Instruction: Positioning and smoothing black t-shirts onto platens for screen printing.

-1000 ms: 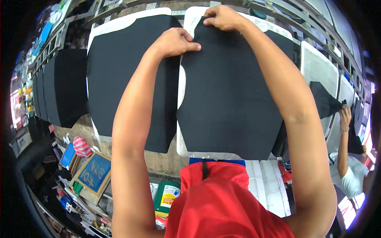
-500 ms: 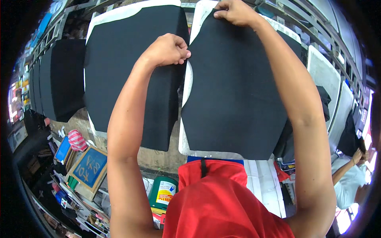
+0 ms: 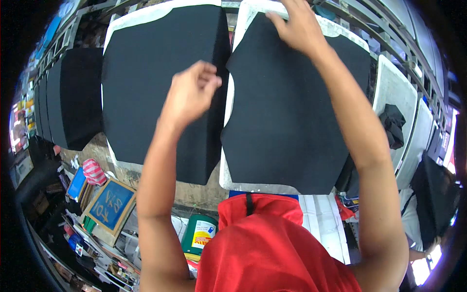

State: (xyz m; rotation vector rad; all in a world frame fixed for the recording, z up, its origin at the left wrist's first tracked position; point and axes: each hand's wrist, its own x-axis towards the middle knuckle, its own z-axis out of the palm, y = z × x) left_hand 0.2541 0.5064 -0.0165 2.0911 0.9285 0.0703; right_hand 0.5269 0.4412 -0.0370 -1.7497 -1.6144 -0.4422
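A black cut piece of fabric [image 3: 287,112] lies flat on a white board [image 3: 250,22], whose edge shows along the top, left and bottom of the cloth. Over the top of this piece my right hand [image 3: 301,29] is open, its thumb and fingers spread near the upper edge; some fingertips run out of the picture. My left hand [image 3: 192,92] hovers left of the gap between boards, slightly blurred, fingers loosely curled and apart from the thumb, holding nothing. Beneath it, another black fabric piece [image 3: 146,87] covers the neighbouring board and hangs over its near side.
More black fabric [image 3: 80,97] drapes over boards at the far left. At right stand bare white boards [image 3: 394,87], one with a crumpled black cloth [image 3: 392,126], and a co-worker handles black cloth [image 3: 430,199]. A green container [image 3: 199,231] and a framed chalkboard [image 3: 112,204] stand below.
My left hand has let go of the fabric's left edge and moved down and left. My right hand has released the top corner and opened. The co-worker's black cloth has come lower.
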